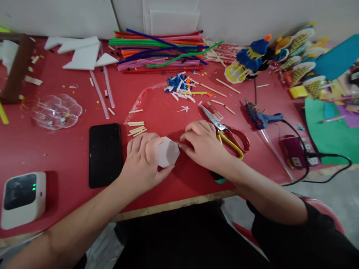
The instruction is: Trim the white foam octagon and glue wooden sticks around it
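Observation:
My left hand [143, 160] curls around a small white hexagonal foam piece [168, 151] and holds it down on the red table [70, 149]. My right hand [203, 144] sits just to the right of the piece, fingers bent, with fingertips pinched at its right edge on something too small to make out. Red-and-yellow-handled scissors [227, 130] lie right behind my right hand. A few short wooden sticks [137, 129] lie behind my left hand.
A black phone [105, 154] lies left of my left hand, with a white device [22, 198] at the table's near left. A blue glue gun [260, 117] and its cord are to the right. Long coloured straws [159, 50], white foam scraps [84, 54], a clear tray [56, 112] and paper crafts [300, 56] fill the back.

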### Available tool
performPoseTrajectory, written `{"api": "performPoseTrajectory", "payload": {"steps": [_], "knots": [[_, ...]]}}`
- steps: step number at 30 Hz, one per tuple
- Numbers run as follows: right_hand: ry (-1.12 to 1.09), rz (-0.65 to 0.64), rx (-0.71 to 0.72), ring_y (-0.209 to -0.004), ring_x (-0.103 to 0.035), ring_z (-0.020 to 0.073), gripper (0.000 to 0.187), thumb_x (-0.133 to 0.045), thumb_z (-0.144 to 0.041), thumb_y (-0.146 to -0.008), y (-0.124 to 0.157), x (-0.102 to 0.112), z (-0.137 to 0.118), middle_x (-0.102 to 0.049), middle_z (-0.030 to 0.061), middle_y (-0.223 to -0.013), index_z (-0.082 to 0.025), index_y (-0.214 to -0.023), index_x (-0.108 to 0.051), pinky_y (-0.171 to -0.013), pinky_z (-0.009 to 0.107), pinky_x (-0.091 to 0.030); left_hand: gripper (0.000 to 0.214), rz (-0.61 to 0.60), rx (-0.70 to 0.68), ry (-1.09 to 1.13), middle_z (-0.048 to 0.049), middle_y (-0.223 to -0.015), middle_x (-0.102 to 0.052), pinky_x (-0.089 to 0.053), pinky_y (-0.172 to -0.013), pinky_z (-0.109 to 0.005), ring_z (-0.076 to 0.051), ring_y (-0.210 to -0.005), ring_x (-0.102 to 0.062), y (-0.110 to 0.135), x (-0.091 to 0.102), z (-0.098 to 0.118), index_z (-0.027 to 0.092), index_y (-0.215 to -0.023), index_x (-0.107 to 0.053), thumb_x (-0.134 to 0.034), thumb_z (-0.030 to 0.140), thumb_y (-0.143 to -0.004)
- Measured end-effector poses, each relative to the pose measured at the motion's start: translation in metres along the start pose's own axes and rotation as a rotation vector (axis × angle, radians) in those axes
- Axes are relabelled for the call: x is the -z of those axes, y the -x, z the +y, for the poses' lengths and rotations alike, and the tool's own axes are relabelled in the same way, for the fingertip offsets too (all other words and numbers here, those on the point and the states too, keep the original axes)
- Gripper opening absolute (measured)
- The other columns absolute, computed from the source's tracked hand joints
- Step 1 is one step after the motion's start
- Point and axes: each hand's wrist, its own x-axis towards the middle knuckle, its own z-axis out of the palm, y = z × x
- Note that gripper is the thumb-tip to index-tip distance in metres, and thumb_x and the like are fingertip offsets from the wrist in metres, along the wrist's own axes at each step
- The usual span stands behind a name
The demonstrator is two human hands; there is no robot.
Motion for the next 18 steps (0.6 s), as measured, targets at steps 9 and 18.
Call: {"api": "performPoseTrajectory", "payload": {"steps": [9,18], "knots": [[0.159,-0.143,0.209,-0.088,-0.058,0.0224,0.019,-0.055,-0.011,-0.089,-0.039,0.007,0.004,-0.066,0.0101,-0.092,-0.015,-0.079,-0.07,-0.088,0.04,-0.037,0.059,0.293,0.182,0.191,-0.0173,-0.134,-0.052,-0.057,-0.099,-0.055,-0.036,-0.127,-0.058,-0.011,-0.001,-0.004,0.02,-0.129,-0.034,-0.072,0.039,-0.087],[0.147,0.085,-0.082,-0.11,-0.061,0.0335,0.031,-0.044,-0.016,-0.099,-0.069,0.02,0.027,-0.069,0.0175,-0.111,-0.011,-0.102,-0.074,-0.095,0.05,-0.043,0.07,0.27,0.324,0.288,-0.0149,-0.14,-0.05,-0.061,-0.092,-0.052,-0.037,-0.126,-0.058,-0.003,-0.006,-0.002,0.02,-0.13,-0.042,-0.074,0.058,-0.081]]}}
